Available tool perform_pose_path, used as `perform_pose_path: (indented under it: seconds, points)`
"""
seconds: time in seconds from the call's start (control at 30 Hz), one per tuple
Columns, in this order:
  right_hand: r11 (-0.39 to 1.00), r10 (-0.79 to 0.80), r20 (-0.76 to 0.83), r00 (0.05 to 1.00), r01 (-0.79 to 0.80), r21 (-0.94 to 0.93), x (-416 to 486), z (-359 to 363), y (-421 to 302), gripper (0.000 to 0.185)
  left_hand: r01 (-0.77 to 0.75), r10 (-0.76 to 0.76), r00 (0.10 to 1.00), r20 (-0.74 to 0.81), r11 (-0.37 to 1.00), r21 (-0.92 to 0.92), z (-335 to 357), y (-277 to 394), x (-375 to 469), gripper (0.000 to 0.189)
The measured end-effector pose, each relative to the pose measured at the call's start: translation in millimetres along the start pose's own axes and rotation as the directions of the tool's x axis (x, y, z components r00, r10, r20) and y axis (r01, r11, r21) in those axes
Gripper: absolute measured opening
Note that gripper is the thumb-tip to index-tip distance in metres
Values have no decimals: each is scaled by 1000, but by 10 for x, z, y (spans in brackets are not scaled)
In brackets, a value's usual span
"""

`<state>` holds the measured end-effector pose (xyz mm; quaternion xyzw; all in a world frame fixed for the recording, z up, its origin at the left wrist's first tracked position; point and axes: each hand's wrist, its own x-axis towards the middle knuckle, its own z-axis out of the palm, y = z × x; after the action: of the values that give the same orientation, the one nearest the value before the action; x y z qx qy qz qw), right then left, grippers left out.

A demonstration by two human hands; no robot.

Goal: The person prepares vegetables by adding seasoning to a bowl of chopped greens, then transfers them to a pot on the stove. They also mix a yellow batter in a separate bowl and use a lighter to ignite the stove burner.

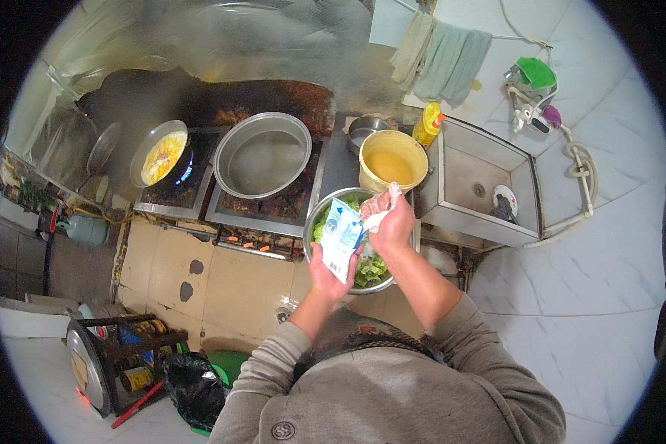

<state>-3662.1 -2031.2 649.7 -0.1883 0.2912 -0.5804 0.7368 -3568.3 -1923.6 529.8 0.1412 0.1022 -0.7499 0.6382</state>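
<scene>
My left hand [331, 276] holds a white and blue printed packet [339, 236] by its lower end, tilted over a metal bowl [309, 226]. Chopped green leaves [371, 269] fill the bowl, with some whitish bits among them. Just right of the packet, my right hand [395, 226] is closed on a crumpled white piece [378, 219]; whether it is paper or thin plastic I cannot tell. Both hands are above the bowl, and they cover part of its contents.
Beyond the bowl stands a yellowish bucket [369, 176] of amber liquid, beside a yellow bottle [426, 129]. A large pot [306, 175] sits on the stove. Farther left, a pan of yellow food [164, 158] is over a lit blue flame [185, 170]. At right is a sink [477, 158].
</scene>
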Motion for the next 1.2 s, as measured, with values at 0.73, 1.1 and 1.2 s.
perform_pose_path:
  seconds: [0.73,1.1,1.2]
  points:
    - [925,-251,180,951,291,-244,209,-474,85,43,-7,7,1000,0,999,46,-19,109,-12,75]
    - [108,249,348,904,331,-937,302,-622,542,41,-126,135,989,-54,981,148,-170,634,-656,75]
    - [115,447,496,745,502,-857,-120,-316,972,32,-158,172,983,-58,968,193,-444,800,-897,73]
